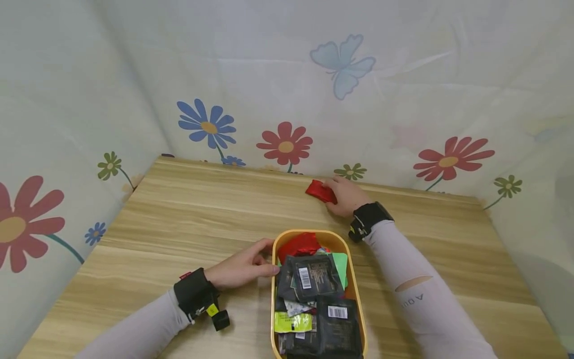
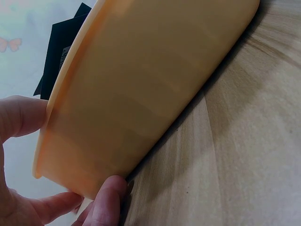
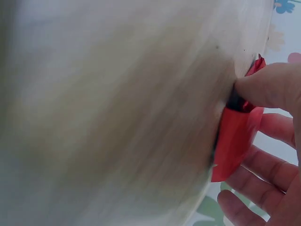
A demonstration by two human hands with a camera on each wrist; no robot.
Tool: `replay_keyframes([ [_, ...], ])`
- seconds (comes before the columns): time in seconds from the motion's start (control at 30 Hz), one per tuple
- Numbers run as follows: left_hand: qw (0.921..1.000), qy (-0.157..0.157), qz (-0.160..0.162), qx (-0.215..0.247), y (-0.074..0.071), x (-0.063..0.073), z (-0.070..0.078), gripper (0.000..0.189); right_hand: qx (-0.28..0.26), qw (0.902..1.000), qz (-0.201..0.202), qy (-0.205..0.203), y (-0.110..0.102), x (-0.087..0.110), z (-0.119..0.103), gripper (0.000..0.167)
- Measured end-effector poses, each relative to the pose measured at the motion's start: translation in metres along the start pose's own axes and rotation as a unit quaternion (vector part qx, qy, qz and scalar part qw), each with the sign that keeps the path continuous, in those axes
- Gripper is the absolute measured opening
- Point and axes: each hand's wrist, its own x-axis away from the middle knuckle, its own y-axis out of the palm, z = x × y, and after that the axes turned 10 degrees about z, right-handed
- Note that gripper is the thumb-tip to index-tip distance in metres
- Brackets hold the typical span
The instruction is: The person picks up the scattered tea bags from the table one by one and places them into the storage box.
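A yellow-orange plastic tub (image 1: 309, 232) stands on the table, filled with black sachets (image 1: 338, 326), a lime-yellow sachet (image 1: 293, 322) and a crumpled red wrapper (image 1: 301, 244). My left hand (image 1: 244, 267) holds the tub's far left corner. In the left wrist view its thumb (image 2: 28, 115) lies against the rim, while other fingers (image 2: 109, 200) curl near the tub's base. Toward the table's back edge, my right hand (image 1: 349, 197) pinches a red packet (image 1: 317, 190) between thumb and fingers. The right wrist view shows this packet (image 3: 235, 141) at the wood surface, with a dark patch by the thumb.
The wood-grain table (image 1: 215, 204) reaches back to a white curtain (image 1: 251, 60) printed with flowers and a butterfly. A green piece (image 1: 341, 267) shows inside the tub at its right side. A small dark item (image 1: 168, 155) sits at the back left table corner.
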Motion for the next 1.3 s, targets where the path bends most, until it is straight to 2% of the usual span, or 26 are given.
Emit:
replay_keyframes([
  [0.3, 1.0, 0.004, 0.001, -0.004, -0.001, 0.001, 0.002, 0.066, -0.008, 0.9997, 0.021, 0.006, -0.008, 0.044, 0.015, 0.057],
  [0.47, 1.0, 0.001, 0.002, -0.005, 0.0, 0.0, 0.003, 0.066, -0.034, 0.9984, 0.043, 0.009, -0.022, 0.07, 0.015, 0.058],
  [0.6, 1.0, 0.001, 0.0, -0.003, 0.0, 0.0, 0.003, 0.066, -0.063, 0.9953, 0.073, 0.005, -0.045, 0.089, 0.002, 0.057],
  [0.73, 1.0, 0.0, -0.001, -0.002, 0.0, 0.0, 0.005, 0.066, -0.084, 0.9896, 0.116, -0.019, -0.072, 0.107, -0.021, 0.054],
  [0.97, 1.0, -0.002, 0.006, 0.0, -0.002, 0.001, 0.006, 0.066, -0.099, 0.9756, 0.17, -0.097, -0.111, 0.126, -0.063, 0.059],
  [1.17, 1.0, 0.001, 0.003, 0.007, 0.0, 0.002, 0.007, 0.066, -0.134, 0.9639, 0.161, -0.164, -0.123, 0.131, -0.084, 0.061],
  [1.23, 1.0, 0.004, 0.002, 0.006, 0.001, 0.001, 0.007, 0.066, -0.142, 0.9642, 0.135, -0.179, -0.123, 0.133, -0.087, 0.067],
  [1.3, 1.0, 0.005, 0.001, 0.004, 0.002, 0.001, 0.007, 0.065, -0.146, 0.9679, 0.089, -0.185, -0.124, 0.137, -0.088, 0.083],
])
